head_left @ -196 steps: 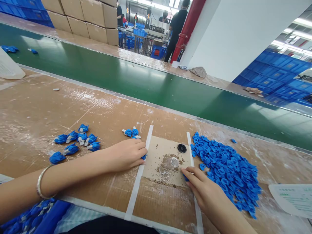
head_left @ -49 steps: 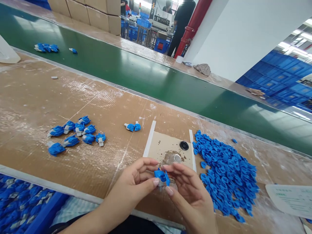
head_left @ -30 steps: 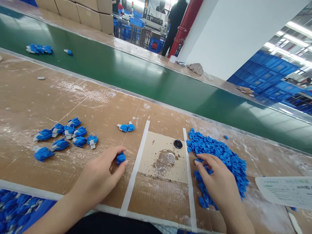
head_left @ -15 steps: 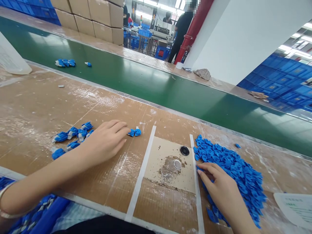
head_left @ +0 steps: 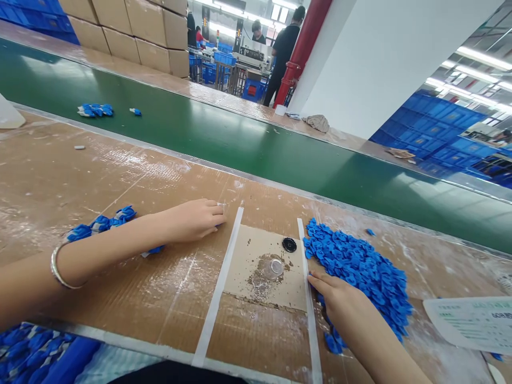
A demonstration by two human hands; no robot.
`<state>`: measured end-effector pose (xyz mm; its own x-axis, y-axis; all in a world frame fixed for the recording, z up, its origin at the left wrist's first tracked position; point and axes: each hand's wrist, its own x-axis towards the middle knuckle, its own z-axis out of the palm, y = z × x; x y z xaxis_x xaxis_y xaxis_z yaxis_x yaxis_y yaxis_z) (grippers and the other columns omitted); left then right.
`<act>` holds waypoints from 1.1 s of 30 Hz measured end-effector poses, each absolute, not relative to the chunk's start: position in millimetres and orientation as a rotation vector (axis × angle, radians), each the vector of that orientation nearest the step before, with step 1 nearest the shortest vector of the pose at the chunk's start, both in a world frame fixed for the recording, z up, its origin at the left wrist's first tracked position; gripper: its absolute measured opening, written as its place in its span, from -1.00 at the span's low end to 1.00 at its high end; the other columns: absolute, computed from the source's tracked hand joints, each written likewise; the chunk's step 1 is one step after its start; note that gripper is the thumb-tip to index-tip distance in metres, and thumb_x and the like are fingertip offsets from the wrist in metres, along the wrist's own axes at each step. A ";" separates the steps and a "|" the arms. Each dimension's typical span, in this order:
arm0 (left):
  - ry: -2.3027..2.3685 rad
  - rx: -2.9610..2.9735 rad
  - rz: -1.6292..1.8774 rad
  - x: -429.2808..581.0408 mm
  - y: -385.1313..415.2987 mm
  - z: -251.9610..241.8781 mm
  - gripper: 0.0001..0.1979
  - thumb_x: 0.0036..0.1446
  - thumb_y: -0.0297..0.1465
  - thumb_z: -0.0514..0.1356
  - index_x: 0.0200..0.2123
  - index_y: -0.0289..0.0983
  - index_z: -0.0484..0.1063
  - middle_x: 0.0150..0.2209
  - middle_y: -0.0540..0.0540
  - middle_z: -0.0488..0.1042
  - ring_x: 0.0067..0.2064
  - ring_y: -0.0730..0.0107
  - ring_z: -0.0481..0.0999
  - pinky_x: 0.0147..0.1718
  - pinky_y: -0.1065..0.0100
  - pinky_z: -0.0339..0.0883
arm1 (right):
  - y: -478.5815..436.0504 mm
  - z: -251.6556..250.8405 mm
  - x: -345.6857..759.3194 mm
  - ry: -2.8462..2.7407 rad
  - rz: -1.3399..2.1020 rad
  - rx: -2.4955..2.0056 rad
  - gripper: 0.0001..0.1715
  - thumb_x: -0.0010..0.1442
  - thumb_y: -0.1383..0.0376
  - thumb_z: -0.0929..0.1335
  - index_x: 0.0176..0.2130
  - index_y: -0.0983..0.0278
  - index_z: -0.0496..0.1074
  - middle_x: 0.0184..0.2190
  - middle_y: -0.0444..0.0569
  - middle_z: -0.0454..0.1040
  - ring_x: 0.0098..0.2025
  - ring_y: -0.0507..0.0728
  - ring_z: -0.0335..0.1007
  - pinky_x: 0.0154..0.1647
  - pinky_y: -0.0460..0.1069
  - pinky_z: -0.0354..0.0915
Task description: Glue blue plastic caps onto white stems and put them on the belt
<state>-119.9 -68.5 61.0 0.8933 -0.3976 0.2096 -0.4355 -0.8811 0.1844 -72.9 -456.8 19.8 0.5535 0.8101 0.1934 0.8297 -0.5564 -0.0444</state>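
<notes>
My left hand (head_left: 196,218) lies on the brown cardboard-covered bench, fingers curled together over the spot beside the left white tape strip (head_left: 224,282); a small white tip shows at the fingertips. Behind my forearm, partly hidden, is a cluster of assembled blue-and-white pieces (head_left: 102,224). My right hand (head_left: 336,296) rests at the near left edge of the pile of small blue caps (head_left: 360,266), fingers bent together with their tips on the caps. Between the hands, on a lighter cardboard patch (head_left: 248,250), sit a clear little cup (head_left: 273,268) and a black disc (head_left: 289,245).
A green conveyor belt (head_left: 240,138) runs behind the bench and carries a few blue pieces (head_left: 96,110). A blue bin of parts (head_left: 36,357) is at the lower left, a printed sheet (head_left: 472,322) at the right. Stacked cartons (head_left: 132,26) and people (head_left: 284,48) stand far behind.
My left hand has slid right and now covers the two loose blue-and-white pieces by the tape strip. My right hand stays at the edge of the cap pile. The conveyor pieces have shifted slightly.
</notes>
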 end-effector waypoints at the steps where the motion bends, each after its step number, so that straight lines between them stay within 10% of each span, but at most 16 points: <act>1: -0.663 2.828 0.219 -120.5 -69.9 61.8 -0.82 0.17 -0.44 0.14 -0.20 -0.26 0.52 -0.22 -0.13 0.57 -0.16 0.28 0.48 -0.07 0.30 0.28 | -456.8 20.3 -72.6 -1.415 -0.221 -2.654 -0.37 -0.01 0.58 0.14 -0.11 0.30 0.58 -0.14 0.13 0.60 -0.14 0.25 0.59 -0.16 0.10 0.55; 10: -0.440 2.327 0.081 -179.2 -112.7 74.8 -0.69 0.28 -0.34 0.11 0.04 -0.22 0.47 -0.15 -0.15 0.55 -0.17 0.28 0.52 -0.15 0.32 0.35 | -459.5 14.4 -73.1 -1.337 -0.256 -2.573 -0.59 0.25 0.39 0.19 -0.13 0.25 0.58 -0.13 0.08 0.60 -0.12 0.24 0.57 -0.12 0.13 0.54; 33: 0.514 1.051 -0.005 -233.9 -191.9 29.9 -0.49 -0.08 -0.05 0.41 -0.18 -0.32 0.54 -0.39 -0.15 0.62 -0.42 0.38 0.52 -0.43 0.43 0.40 | -387.1 39.6 -113.4 -1.059 -0.109 -2.127 -0.61 0.31 0.34 0.34 0.11 0.10 0.35 -0.05 -0.05 0.52 -0.03 0.18 0.41 -0.03 0.10 0.39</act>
